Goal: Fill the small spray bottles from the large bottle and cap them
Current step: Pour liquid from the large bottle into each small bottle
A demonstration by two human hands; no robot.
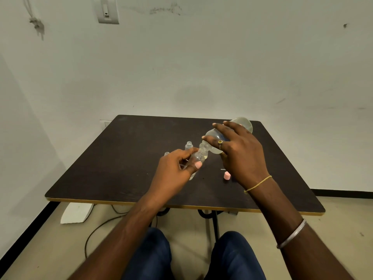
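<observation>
My right hand [238, 152] grips the large clear bottle [243, 124], tipped down to the left so its threaded neck meets the mouth of a small clear spray bottle [198, 156]. My left hand [175, 168] holds that small bottle tilted above the dark table [121, 158]. Two more small clear bottles stand uncapped behind my left hand, one [189, 145] taller in view, the other [167, 153] mostly hidden by my fingers. A pink cap [227, 175] lies on the table below my right hand.
The table stands against a white wall, with its front edge [181, 206] near my knees. A white foam piece [76, 213] and a cable [96, 227] lie on the floor at the left under the table.
</observation>
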